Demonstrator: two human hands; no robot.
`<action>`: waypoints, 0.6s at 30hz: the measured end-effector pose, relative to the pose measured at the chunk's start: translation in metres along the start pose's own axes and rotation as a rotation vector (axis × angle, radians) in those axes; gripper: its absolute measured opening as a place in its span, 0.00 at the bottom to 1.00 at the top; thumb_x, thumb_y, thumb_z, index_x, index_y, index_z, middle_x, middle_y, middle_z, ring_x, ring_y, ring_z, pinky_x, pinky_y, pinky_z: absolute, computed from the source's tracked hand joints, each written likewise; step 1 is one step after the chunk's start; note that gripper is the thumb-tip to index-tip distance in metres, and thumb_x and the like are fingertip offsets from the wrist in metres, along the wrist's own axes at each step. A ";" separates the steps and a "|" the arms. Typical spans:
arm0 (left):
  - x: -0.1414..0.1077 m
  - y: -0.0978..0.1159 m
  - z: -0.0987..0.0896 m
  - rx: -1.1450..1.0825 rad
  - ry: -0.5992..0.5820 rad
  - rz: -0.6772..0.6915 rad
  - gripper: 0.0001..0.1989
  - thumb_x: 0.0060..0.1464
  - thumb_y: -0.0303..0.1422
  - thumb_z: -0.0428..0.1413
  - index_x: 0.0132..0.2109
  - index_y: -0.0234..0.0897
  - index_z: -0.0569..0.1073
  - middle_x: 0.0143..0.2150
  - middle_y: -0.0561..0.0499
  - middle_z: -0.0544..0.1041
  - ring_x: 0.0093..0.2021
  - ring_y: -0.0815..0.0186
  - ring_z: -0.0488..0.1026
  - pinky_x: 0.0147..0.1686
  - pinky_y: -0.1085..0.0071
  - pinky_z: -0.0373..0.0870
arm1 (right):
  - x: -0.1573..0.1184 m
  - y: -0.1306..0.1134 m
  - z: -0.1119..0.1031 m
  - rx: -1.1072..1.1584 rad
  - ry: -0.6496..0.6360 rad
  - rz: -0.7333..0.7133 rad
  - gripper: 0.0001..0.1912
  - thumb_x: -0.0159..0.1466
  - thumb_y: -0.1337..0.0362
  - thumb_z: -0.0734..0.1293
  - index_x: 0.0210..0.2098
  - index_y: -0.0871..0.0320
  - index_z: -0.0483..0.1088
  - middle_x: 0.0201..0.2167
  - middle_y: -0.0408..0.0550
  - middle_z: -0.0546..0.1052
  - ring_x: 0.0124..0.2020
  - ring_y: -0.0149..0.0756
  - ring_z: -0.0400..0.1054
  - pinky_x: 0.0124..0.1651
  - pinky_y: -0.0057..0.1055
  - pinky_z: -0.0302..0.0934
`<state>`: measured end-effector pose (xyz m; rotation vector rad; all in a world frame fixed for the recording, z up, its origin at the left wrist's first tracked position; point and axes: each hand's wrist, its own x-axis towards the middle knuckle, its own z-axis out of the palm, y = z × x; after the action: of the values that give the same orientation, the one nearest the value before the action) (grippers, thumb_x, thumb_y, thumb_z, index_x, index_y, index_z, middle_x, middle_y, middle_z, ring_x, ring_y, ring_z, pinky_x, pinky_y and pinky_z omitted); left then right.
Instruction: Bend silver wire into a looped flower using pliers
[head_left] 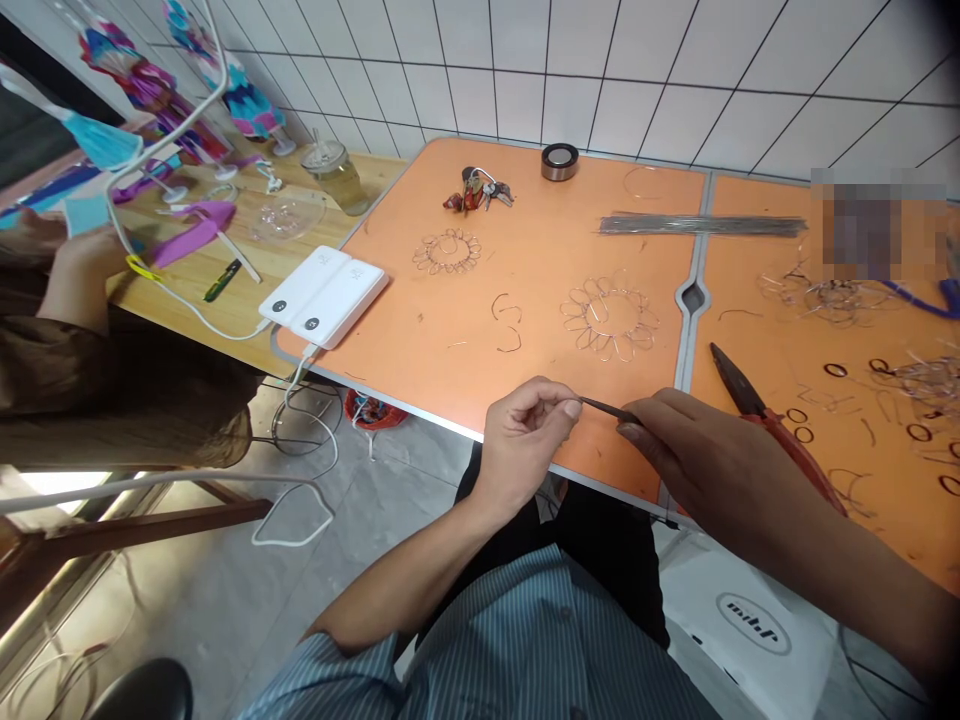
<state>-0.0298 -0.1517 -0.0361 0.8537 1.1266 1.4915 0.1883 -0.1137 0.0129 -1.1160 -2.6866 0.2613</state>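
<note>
Over the front edge of the orange table [405, 330], my left hand [529, 430] is closed, thumb against fingers. What it pinches is too small to make out. My right hand [697, 440] is wrapped round a slim dark pointed tool [606, 408], its tip touching or just beside my left fingertips. Its handle is hidden in the palm, so the exact kind is unclear. Beyond the hands lies a flower-shaped wire piece [609, 318] with looped petals, and a smaller wire flower [447, 252] is farther left. Red-handled long-nose pliers [780, 425] lie beside my right forearm.
A bundle of straight wires [701, 225] crosses the table's seam. Wire scraps [832, 295] and dark rings [919, 432] cover the right side. Keys [480, 188], a tape roll [559, 161] and a white power bank [324, 295] lie farther off. Another person's hand [90, 255] is at far left.
</note>
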 end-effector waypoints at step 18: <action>0.006 -0.006 -0.005 -0.029 -0.036 0.023 0.19 0.57 0.46 0.78 0.36 0.37 0.84 0.30 0.53 0.78 0.29 0.72 0.72 0.32 0.75 0.72 | 0.003 -0.007 -0.005 0.199 0.029 0.039 0.20 0.85 0.56 0.60 0.35 0.50 0.60 0.26 0.39 0.70 0.23 0.33 0.63 0.28 0.34 0.51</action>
<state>-0.0339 -0.1471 -0.0435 0.8728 1.0692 1.5022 0.1823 -0.1161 0.0199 -1.1027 -2.5493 0.5036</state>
